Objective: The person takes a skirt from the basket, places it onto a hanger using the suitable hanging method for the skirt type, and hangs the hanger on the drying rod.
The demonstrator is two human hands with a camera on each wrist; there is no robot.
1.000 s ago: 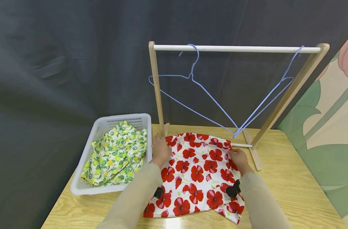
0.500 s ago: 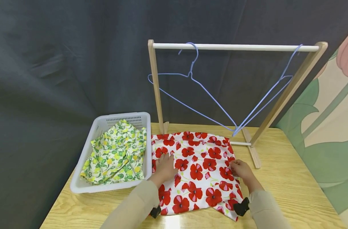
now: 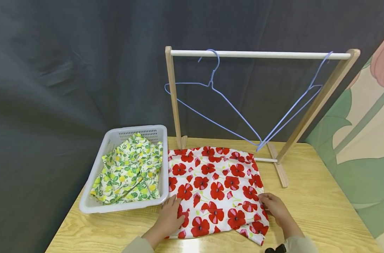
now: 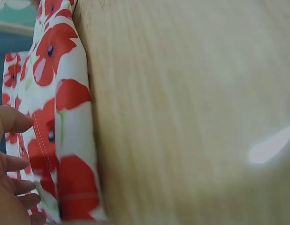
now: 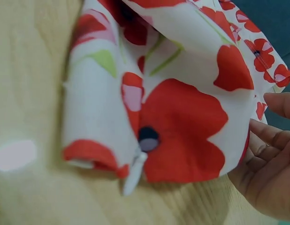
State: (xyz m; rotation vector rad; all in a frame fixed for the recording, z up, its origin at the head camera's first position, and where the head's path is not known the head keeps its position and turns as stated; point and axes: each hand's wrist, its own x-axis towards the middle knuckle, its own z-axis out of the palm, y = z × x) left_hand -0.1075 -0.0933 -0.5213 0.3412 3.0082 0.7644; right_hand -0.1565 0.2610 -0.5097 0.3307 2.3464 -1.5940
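Observation:
A white cloth with a red poppy print (image 3: 217,189) lies spread on the table, with one corner at its lower right folded out. In the right wrist view, a small white pull like a zipper's (image 5: 134,173) hangs from that corner of the cloth. My left hand (image 3: 169,218) rests at the cloth's lower left edge; the left wrist view shows its fingers (image 4: 16,163) loosely bent and apart, holding nothing. At the right edge is my right hand (image 3: 276,211), its fingers touching the cloth's border while the thumb (image 5: 282,104) stands apart from them.
A white plastic basket (image 3: 164,168) with a lemon-print cloth (image 3: 131,172) stands left of the poppy cloth. Behind is a wooden rack with a white bar (image 3: 261,54), from which two blue hangers (image 3: 231,105) hang. Dark curtain backs the wooden table (image 3: 318,218).
Both hands have slid toward me along the cloth's sides, the left from the upper left corner to the lower left edge. The cloth's upper left part now lies uncovered.

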